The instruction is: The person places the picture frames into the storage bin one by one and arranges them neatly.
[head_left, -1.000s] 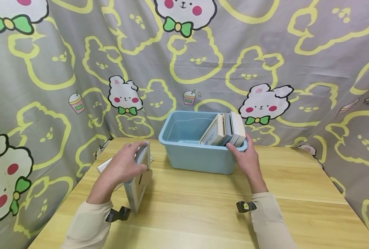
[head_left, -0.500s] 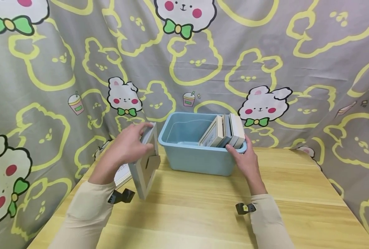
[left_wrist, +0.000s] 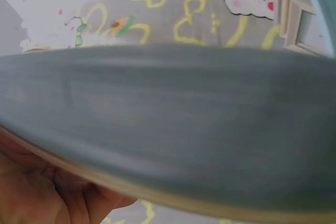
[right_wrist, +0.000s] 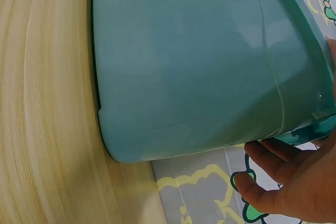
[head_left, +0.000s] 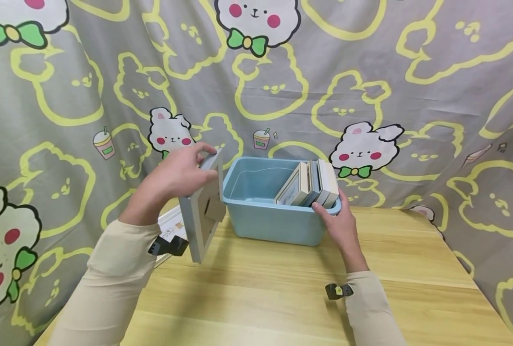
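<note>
My left hand [head_left: 174,174] grips a grey picture frame [head_left: 194,230] by its upper edge, thumb on the back side. The frame hangs upright over the table, left of a blue plastic bin [head_left: 274,223], with its brown backing and stand toward the right. In the left wrist view, the frame's grey side [left_wrist: 184,129] fills the middle, and part of my hand [left_wrist: 47,195] shows below it. My right hand [head_left: 342,228] holds the bin's right rim, thumb at the front. Several picture frames [head_left: 299,185] lean together in the bin's right end.
Behind my left wrist, a white frame [head_left: 170,228] with a drawing lies on the wooden table [head_left: 265,293], partly hidden. A patterned curtain [head_left: 325,48] stands close behind the bin and along both sides. Black wrist cameras [head_left: 338,290] sit on both sleeves.
My left hand has lifted the grey frame up and moved it right, toward the bin. More of the white frame beneath shows. My right hand stays on the bin's rim.
</note>
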A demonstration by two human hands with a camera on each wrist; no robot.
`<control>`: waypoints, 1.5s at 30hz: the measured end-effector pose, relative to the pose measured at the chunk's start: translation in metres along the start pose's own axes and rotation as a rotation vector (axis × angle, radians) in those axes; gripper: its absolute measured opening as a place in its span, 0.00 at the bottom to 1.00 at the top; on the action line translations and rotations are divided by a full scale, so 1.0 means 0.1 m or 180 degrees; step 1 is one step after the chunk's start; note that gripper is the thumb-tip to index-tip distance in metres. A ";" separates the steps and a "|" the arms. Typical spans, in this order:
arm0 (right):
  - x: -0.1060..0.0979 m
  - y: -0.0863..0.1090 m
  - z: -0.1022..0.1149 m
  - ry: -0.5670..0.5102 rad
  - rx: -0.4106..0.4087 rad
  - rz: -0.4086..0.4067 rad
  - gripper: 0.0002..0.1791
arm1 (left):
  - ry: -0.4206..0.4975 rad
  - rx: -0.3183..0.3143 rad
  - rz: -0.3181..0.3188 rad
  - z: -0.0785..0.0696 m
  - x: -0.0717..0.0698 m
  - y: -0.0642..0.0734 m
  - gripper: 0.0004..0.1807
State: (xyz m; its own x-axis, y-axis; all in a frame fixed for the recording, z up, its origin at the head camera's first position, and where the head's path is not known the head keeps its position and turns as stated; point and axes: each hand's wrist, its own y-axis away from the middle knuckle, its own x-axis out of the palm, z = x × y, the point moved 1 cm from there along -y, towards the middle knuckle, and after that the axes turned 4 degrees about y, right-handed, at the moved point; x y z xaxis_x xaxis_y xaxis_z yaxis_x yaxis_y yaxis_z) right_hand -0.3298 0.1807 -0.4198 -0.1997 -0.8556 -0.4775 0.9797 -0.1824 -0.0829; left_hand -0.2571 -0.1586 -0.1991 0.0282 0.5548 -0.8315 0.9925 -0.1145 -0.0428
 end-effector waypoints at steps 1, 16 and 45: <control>0.00 0.00 0.00 -0.0002 0.0004 -0.0002 0.56 | -0.0019 0.0000 0.0002 -0.03 -0.02 0.00 0.31; -0.04 -0.01 -0.03 -0.0015 -0.0041 -0.0050 0.55 | -0.0224 0.0081 -0.0009 -0.50 -0.32 -0.09 0.31; 0.02 0.01 -0.02 -0.0085 -0.0033 -0.0052 0.55 | 0.0178 0.0043 -0.0432 -0.90 -0.15 -0.77 0.30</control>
State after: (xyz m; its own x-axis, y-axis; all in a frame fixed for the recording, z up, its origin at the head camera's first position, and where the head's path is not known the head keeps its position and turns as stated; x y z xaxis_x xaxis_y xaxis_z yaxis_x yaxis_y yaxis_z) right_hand -0.3291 0.1800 -0.4227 -0.2158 -0.8652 -0.4525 0.9764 -0.1914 -0.0997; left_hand -0.3233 -0.0837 -0.1329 -0.0994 0.6109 -0.7855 0.9859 -0.0461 -0.1606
